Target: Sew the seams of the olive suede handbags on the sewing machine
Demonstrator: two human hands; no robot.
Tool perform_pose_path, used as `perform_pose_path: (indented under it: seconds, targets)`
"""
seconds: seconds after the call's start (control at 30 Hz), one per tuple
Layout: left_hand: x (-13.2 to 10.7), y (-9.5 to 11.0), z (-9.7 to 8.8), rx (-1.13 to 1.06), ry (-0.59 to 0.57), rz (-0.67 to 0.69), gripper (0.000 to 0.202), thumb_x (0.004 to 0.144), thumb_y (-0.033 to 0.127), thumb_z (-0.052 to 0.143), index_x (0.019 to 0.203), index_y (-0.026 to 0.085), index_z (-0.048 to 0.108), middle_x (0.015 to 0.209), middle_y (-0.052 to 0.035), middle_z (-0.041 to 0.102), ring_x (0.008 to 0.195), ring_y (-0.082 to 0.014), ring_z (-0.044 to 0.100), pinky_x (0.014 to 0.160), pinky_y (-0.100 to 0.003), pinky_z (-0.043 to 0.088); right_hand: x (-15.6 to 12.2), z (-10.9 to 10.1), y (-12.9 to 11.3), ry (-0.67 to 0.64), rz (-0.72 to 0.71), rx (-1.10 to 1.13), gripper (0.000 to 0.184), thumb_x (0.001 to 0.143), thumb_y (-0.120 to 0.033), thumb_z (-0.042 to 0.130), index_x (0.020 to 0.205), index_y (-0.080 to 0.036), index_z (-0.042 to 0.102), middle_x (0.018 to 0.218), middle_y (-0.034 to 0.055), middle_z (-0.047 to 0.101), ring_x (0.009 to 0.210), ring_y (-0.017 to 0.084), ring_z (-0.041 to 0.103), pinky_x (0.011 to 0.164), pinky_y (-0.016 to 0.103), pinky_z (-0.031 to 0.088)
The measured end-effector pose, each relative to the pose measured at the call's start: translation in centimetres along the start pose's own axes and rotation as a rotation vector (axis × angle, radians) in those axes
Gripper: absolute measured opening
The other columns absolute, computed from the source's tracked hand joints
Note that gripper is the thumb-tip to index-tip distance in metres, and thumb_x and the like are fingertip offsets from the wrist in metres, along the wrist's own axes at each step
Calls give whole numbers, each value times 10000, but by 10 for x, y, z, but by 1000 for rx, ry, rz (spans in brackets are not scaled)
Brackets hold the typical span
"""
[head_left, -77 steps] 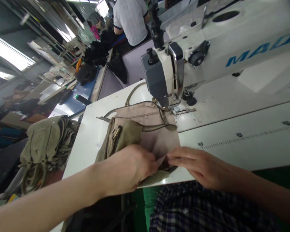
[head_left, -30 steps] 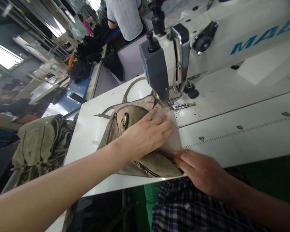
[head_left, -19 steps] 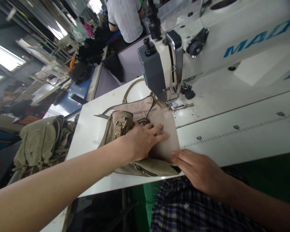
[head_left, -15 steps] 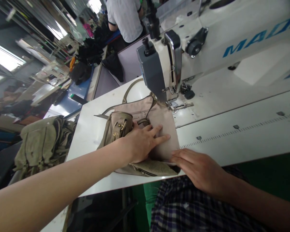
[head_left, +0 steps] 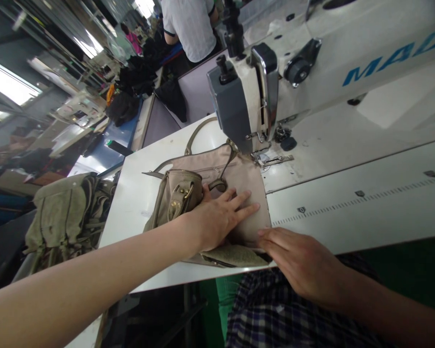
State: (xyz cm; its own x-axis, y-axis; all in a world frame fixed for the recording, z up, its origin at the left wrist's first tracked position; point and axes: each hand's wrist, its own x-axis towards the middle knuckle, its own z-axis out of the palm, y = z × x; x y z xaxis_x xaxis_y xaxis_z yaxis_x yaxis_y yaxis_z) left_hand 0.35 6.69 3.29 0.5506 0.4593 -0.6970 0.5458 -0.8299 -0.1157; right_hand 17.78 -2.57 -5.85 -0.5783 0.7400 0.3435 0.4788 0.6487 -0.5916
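A beige-pink lining panel [head_left: 244,181] with a zip lies under the sewing machine head [head_left: 244,104], joined to an olive suede bag [head_left: 176,198] with brass hardware. My left hand [head_left: 217,217] lies flat on the panel, fingers spread, beside the olive bag. My right hand [head_left: 300,263] rests fingers-down on the panel's near corner at the table edge, fingers together and stretched. A loose olive flap [head_left: 234,256] lies just in front of my left hand.
The white machine table [head_left: 348,212] carries a printed ruler scale. A heap of olive bags [head_left: 63,215] sits at the left of the table. Another person in a white shirt [head_left: 188,24] works with their back turned at a bench farther back. Dark bags [head_left: 130,96] lie there.
Both hands left the panel's near edge; my left hand reached forward over the panel, then drew back a little and now lies flat on it. My right hand stayed at the near corner.
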Motion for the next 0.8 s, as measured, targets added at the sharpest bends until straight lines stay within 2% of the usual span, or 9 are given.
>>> perform_pose_path:
  seconds: [0.1, 0.17, 0.23, 0.3, 0.4, 0.5, 0.6, 0.7, 0.8]
  targets:
    - [2, 0, -1, -18, -5, -6, 957, 745, 196, 721, 1491, 313, 133, 1573, -74, 62, 1400, -371, 207, 1030, -611, 342, -2, -3, -2, -66, 6, 46, 350, 806, -64, 405, 1070, -76, 635, 1086, 167, 646, 1039, 258, 602, 904, 391, 528]
    - [2, 0, -2, -29, -16, -12, 922, 769, 171, 688, 1490, 317, 132, 1573, -71, 56, 1402, -372, 203, 1033, -614, 338, -2, -2, 0, -50, -13, 44, 305, 841, -82, 414, 1036, -89, 648, 1043, 154, 663, 1006, 254, 619, 881, 386, 542]
    - [2, -1, -4, -60, -18, -15, 814, 837, 173, 608, 1488, 320, 143, 1572, -61, 56, 1405, -378, 192, 1018, -643, 335, 0, 0, 4, -5, -50, 34, 291, 876, -71, 394, 968, -99, 669, 963, 141, 684, 944, 241, 644, 842, 366, 560]
    - [0, 1, -5, -127, -5, -20, 624, 932, 213, 464, 1479, 327, 186, 1570, -48, 85, 1402, -383, 202, 989, -684, 333, 1, -3, 10, 13, -93, 35, 315, 889, -48, 369, 945, -102, 675, 943, 139, 693, 905, 221, 659, 819, 332, 566]
    - [-2, 10, -4, -227, 44, -41, 456, 998, 334, 294, 1454, 344, 281, 1556, -52, 159, 1373, -413, 260, 944, -739, 322, 0, -12, 20, -37, -170, 52, 348, 916, -52, 332, 979, -106, 670, 974, 134, 701, 883, 189, 671, 811, 281, 567]
    - [0, 20, -2, -243, 88, -77, 471, 974, 407, 353, 1441, 377, 305, 1550, -75, 173, 1344, -469, 280, 907, -791, 285, -3, -23, 26, -56, -244, 29, 360, 938, -73, 313, 1038, -105, 657, 982, 119, 713, 894, 177, 676, 840, 261, 559]
    - [5, 22, -5, -232, 70, -87, 529, 933, 359, 466, 1431, 419, 298, 1551, -84, 153, 1340, -499, 257, 875, -834, 238, -4, -29, 33, -56, -245, -4, 369, 917, -45, 321, 1048, -108, 660, 1003, 106, 717, 929, 163, 676, 870, 236, 544]
    - [13, 15, -12, -235, 40, -96, 574, 906, 310, 525, 1417, 448, 302, 1550, -88, 157, 1336, -498, 270, 862, -831, 249, 1, -32, 43, -68, -245, -5, 385, 877, -9, 328, 1047, -98, 663, 1017, 115, 714, 951, 151, 674, 877, 217, 536]
    - [21, 3, -18, -248, 35, -120, 585, 899, 304, 538, 1410, 462, 302, 1553, -68, 165, 1337, -477, 287, 893, -782, 298, 10, -35, 53, -84, -258, -2, 381, 875, -14, 332, 1029, -99, 670, 1011, 131, 711, 961, 160, 674, 872, 231, 542]
